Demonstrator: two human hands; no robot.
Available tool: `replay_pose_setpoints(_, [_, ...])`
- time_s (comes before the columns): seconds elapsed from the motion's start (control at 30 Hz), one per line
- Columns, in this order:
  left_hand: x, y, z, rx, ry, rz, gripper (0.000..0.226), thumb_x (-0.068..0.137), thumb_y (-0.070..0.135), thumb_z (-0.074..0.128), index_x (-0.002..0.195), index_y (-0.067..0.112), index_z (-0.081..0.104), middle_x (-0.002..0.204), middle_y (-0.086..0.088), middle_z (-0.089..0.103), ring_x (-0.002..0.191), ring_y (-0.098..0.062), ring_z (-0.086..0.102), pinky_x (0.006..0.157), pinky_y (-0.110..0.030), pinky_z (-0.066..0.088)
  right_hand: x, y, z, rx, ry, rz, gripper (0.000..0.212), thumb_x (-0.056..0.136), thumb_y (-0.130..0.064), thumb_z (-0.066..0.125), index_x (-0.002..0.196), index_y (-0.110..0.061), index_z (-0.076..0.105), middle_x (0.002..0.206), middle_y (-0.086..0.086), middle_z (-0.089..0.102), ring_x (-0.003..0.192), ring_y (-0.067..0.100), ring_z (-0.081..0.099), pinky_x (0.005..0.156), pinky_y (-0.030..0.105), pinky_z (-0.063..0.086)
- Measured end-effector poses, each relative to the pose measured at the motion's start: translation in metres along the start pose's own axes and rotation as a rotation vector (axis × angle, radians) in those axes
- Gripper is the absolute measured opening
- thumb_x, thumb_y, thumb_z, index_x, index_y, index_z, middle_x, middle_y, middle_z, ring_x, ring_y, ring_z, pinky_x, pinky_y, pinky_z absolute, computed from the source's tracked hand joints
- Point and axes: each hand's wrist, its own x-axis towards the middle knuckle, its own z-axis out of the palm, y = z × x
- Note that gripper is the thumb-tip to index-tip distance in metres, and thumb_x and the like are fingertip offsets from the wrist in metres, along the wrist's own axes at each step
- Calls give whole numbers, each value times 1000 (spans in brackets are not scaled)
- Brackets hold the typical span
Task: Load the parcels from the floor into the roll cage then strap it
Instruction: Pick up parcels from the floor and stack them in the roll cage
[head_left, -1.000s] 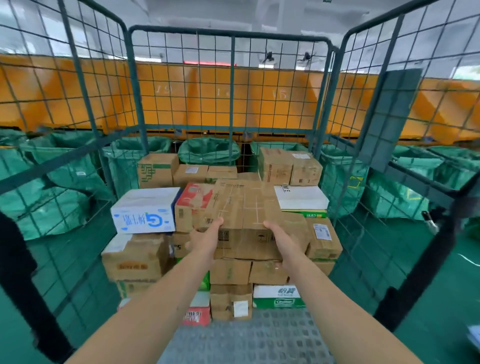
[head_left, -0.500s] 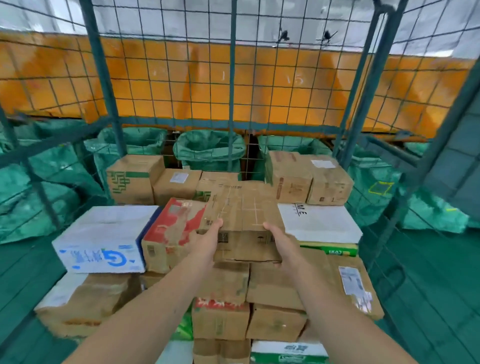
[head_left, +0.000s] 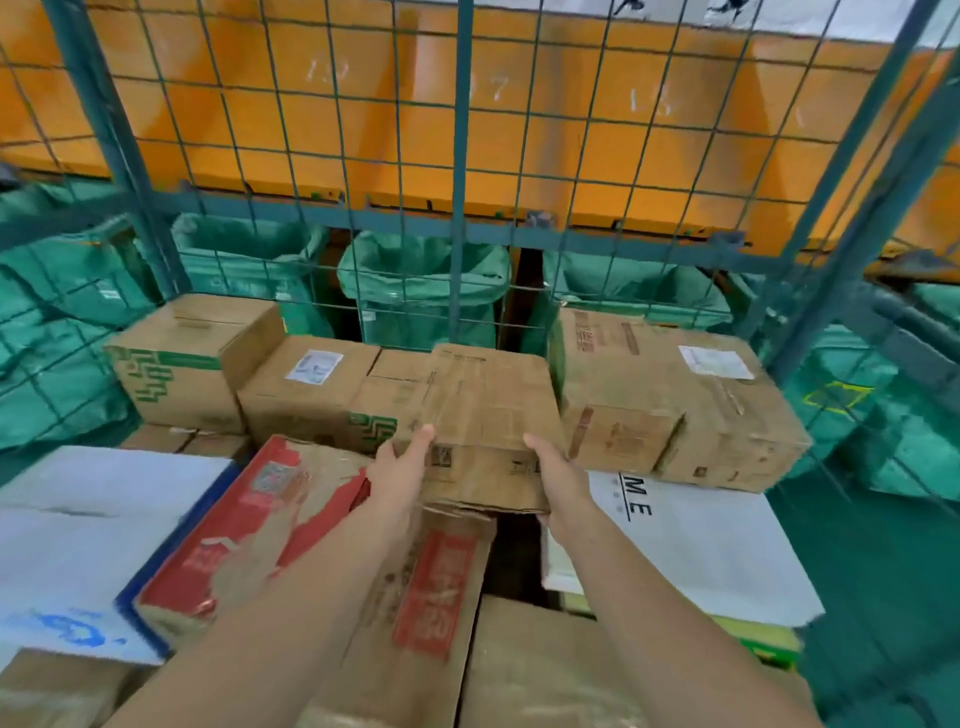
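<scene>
left hand (head_left: 400, 475) and right hand (head_left: 560, 475) pinch the carton (head_left: 488, 400) at near corners, boxes (head_left: 675, 400) alongside.

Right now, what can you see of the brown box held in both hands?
The brown box is worn, plain cardboard with faint dark print and a small printed square on its near face, whose lower edge looks crumpled. It lies roughly level among the back-row parcels in the cage. The left hand and right hand grip its near corners, thumbs on top.
</scene>
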Motion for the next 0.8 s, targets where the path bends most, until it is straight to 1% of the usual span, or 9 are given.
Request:
replay_pose_setpoints(0.07, [-9,18,9,39,-25,39,112,60,79,66,150,20,34,150,-6,41,135,-29,41,112,-49,36,21,-5,4,18,14,0,99,61,-56,82,144,-18,44,139,2,56,123,28,55,108,49,45])
replay_pose_setpoints(0.13, [2,21,17,69,-34,51,101,73,71,64,151,18,31,151,-6,40,136,-29,40,114,-45,34,39,-4,6,23,48,-21,85,78,-49,78,148,-16,40,142,2,52,128,27,52,111,47,42])
replay_pose_setpoints(0.23, [24,21,29,282,21,30,98,78,77,51,153,20,26,153,-8,37,139,-34,34,116,-47,28,64,0,10,-2,88,-26,72,89,-43,70,149,-16,39,146,2,49,131,27,49,113,45,40])
replay_pose_setpoints(0.37, [39,29,43,507,129,5,81,91,69,42,154,22,22,152,-18,24,136,-39,29,112,-44,26,77,-2,12,-136,171,-14,66,92,-42,64,148,-15,43,147,10,42,128,30,46,109,40,41])
replay_pose_setpoints(0.47, [53,25,52,403,127,5,79,91,62,48,153,19,25,151,-18,27,133,-38,35,111,-43,33,89,-2,13,-81,122,-13,65,90,-32,67,148,-17,42,144,8,45,118,27,52,106,44,47])
replay_pose_setpoints(0.57, [59,21,60,142,100,33,80,91,46,62,155,16,22,155,-9,34,138,-33,37,114,-45,35,94,2,17,1,97,-3,76,85,-22,70,151,-17,33,145,3,46,126,25,50,110,45,44])
replay_pose_setpoints(0.63, [56,21,62,95,99,14,82,91,41,62,156,17,19,156,-7,33,141,-32,34,116,-44,31,91,7,18,19,82,25,79,84,-20,69,152,-19,29,147,3,46,129,25,50,113,45,40])
replay_pose_setpoints(0.77, [40,28,66,-44,22,-99,102,77,64,58,157,25,9,156,-4,30,141,-33,30,117,-48,29,70,7,17,11,21,35,79,91,-15,65,156,-25,19,151,1,39,135,26,42,117,47,33])
replay_pose_setpoints(0.8, [34,31,65,-51,12,-107,100,81,60,58,157,25,4,157,-5,29,141,-34,31,116,-48,30,65,6,16,1,17,35,80,92,-14,64,157,-24,17,153,1,36,137,27,39,117,47,33])
